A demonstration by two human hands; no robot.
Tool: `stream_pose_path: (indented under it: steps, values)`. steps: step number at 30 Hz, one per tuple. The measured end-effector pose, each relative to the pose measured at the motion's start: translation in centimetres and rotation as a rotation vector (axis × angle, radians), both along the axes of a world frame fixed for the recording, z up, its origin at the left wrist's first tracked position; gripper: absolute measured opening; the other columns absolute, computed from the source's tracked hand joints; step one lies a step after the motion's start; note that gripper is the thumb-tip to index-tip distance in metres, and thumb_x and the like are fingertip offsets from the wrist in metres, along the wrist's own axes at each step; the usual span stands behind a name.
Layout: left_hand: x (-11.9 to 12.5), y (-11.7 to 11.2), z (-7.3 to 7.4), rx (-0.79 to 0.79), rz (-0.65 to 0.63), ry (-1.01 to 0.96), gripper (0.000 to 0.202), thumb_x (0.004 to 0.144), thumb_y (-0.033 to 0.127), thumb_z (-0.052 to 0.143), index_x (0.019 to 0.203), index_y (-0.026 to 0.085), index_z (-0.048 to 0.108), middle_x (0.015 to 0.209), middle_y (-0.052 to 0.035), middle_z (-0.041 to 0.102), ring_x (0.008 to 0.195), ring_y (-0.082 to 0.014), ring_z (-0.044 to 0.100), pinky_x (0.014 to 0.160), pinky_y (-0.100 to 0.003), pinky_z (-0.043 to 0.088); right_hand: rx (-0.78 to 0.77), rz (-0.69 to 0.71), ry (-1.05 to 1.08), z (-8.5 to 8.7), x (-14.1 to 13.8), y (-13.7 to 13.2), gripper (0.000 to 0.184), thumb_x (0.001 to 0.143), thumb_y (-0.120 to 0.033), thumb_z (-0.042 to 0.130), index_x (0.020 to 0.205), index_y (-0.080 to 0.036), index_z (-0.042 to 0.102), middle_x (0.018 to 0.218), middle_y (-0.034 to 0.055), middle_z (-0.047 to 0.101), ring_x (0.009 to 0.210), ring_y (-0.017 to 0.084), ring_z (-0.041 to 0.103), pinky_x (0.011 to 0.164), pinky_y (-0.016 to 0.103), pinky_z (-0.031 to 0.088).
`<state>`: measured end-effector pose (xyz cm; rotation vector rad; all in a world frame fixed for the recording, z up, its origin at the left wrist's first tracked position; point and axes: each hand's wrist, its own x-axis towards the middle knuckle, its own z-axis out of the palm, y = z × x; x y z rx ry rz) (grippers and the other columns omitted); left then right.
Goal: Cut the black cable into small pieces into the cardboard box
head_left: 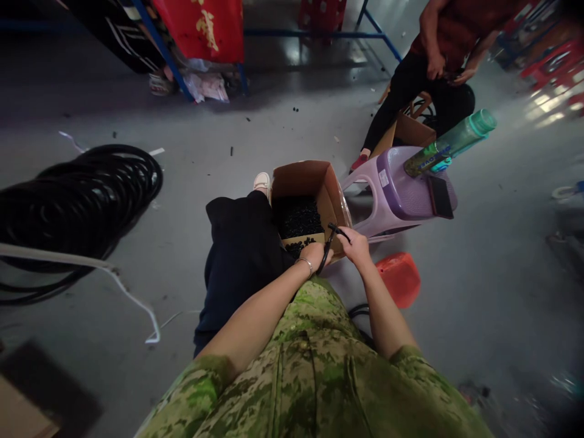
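Over the near edge of an open cardboard box (295, 180), my left hand (312, 253) is closed around a black tube (326, 250) that slants upward. My right hand (356, 246) pinches a short black stick-like piece (336, 229), whose end meets or crosses the tube's upper end; its exact kind is too small to make out. Many small black pieces (298, 218) lie inside the box. In a nearer section, behind a cardboard flap, more small black parts (296, 247) sit just beside my left hand.
A purple stool (387, 201) at the right bears a green bottle (449, 146) and a dark phone (440, 197). Below it lies a red plastic object (399, 280). Coiled black hose (91, 194) covers the floor at left. A co-worker (438, 67) sits at upper right.
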<state>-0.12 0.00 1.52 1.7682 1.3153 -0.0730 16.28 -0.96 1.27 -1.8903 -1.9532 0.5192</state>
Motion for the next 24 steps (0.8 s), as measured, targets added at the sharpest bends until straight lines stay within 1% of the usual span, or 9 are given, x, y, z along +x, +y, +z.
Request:
stream_pose_path:
  steps: [2,5,8,10,13,18,21,24]
  values:
    - [0.1,0.1,-0.3,-0.011,0.015,0.01,0.036,0.086,0.039,0.047,0.103,0.015,0.067,0.101,-0.0146,0.071,0.096,-0.0259,0.068,0.083,-0.031,0.051,-0.032,-0.021,0.007,0.0,-0.3,-0.2,0.032,0.091,-0.034,0.05,0.115,-0.022,0.068,0.112,0.0074,0.072,0.102,0.024,0.067,0.089,0.034,0.051]
    - [0.2,0.1,-0.6,-0.008,0.03,0.0,0.035,0.085,0.038,0.048,0.104,0.014,0.066,0.1,-0.0147,0.072,0.095,-0.0262,0.069,0.08,-0.031,0.052,-0.063,-0.087,0.054,-0.2,-0.4,-0.5,0.032,0.091,-0.039,0.049,0.111,-0.023,0.069,0.103,0.0058,0.074,0.094,0.024,0.068,0.083,0.033,0.052]
    - [0.2,0.1,-0.5,-0.011,0.037,-0.01,0.034,0.085,0.038,0.048,0.102,0.014,0.066,0.1,-0.0151,0.072,0.095,-0.026,0.069,0.08,-0.031,0.052,-0.056,-0.157,0.128,-0.5,0.1,-0.5,0.034,0.091,-0.041,0.048,0.11,-0.022,0.07,0.1,0.0054,0.074,0.091,0.024,0.068,0.081,0.033,0.053]
    - [0.2,0.1,-0.4,-0.01,0.034,-0.009,0.033,0.085,0.037,0.048,0.102,0.015,0.066,0.1,-0.015,0.071,0.095,-0.0255,0.069,0.081,-0.031,0.051,-0.05,-0.17,0.157,-0.6,0.5,-0.5,0.035,0.09,-0.042,0.05,0.11,-0.022,0.07,0.1,0.0054,0.074,0.09,0.024,0.068,0.081,0.034,0.053]
    - [0.3,0.1,-0.3,-0.015,0.021,-0.003,0.032,0.085,0.036,0.048,0.102,0.015,0.066,0.101,-0.0142,0.071,0.095,-0.0244,0.069,0.081,-0.03,0.051,-0.038,-0.144,0.189,-0.6,0.8,-0.5,0.034,0.089,-0.041,0.051,0.109,-0.023,0.071,0.102,0.0048,0.074,0.093,0.024,0.068,0.084,0.035,0.052]
    - [0.3,0.0,-0.2,-0.014,0.004,-0.008,0.031,0.083,0.037,0.05,0.1,0.016,0.066,0.099,-0.0131,0.072,0.092,-0.0241,0.069,0.078,-0.029,0.051,-0.019,-0.06,0.196,-0.8,0.7,-0.4,0.032,0.089,-0.04,0.051,0.107,-0.024,0.072,0.108,0.0048,0.073,0.101,0.024,0.067,0.09,0.036,0.051]
    - [0.2,0.0,-0.1,-0.01,0.005,-0.004,0.031,0.084,0.036,0.048,0.098,0.015,0.067,0.1,-0.0138,0.072,0.093,-0.0246,0.069,0.079,-0.029,0.051,-0.025,-0.039,0.215,-1.0,0.6,-0.4,0.031,0.088,-0.039,0.052,0.106,-0.024,0.071,0.109,0.005,0.073,0.101,0.024,0.066,0.09,0.036,0.051]
    - [0.2,0.1,0.0,-0.005,0.011,-0.001,0.032,0.084,0.035,0.047,0.098,0.015,0.067,0.1,-0.0143,0.072,0.093,-0.025,0.069,0.079,-0.029,0.051,-0.038,-0.043,0.284,-1.1,0.4,-0.4,0.032,0.088,-0.039,0.05,0.105,-0.023,0.071,0.103,0.0047,0.073,0.097,0.023,0.067,0.087,0.035,0.052]
